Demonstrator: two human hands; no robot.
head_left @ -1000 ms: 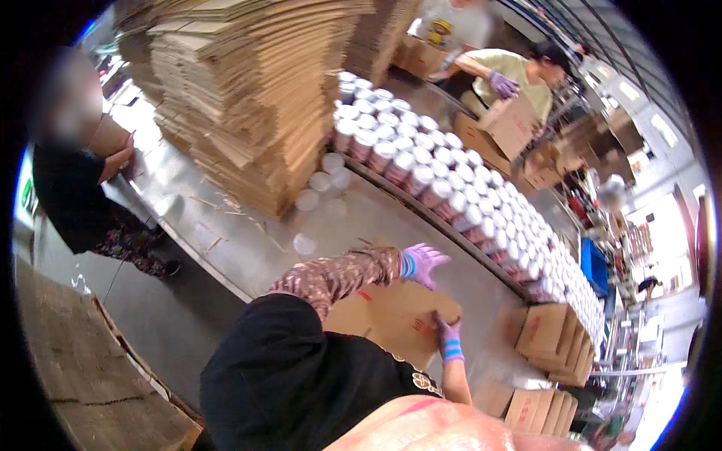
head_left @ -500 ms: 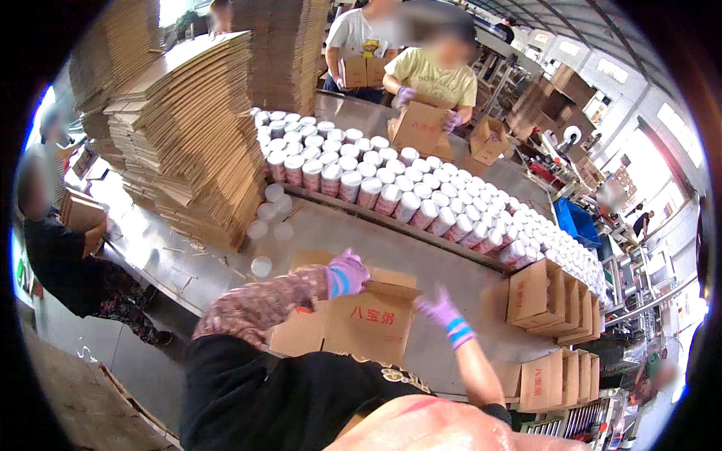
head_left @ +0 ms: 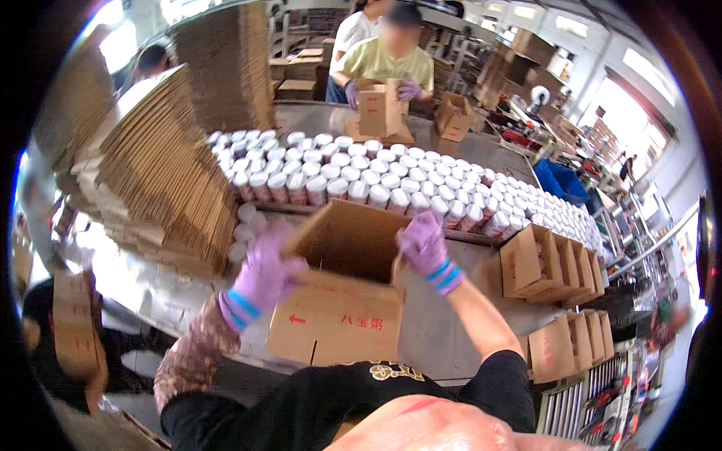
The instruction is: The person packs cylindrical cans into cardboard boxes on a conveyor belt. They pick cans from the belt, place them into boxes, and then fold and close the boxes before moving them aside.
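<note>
While both purple-gloved hands are gripping it, the open brown cardboard carton (head_left: pixel 338 301) is sitting before white-lidded cans (head_left: pixel 391 180): left hand (head_left: pixel 265 274) clamping its left flap, right hand (head_left: pixel 423 240) its right edge.

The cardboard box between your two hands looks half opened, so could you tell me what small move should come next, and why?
Probably press the near flap down flat. The cardboard box stands open on the table, the left hand grips its left edge and the right hand holds the right wall, and the far flap stands up, so the box seems squared but not yet ready to fill.
</note>
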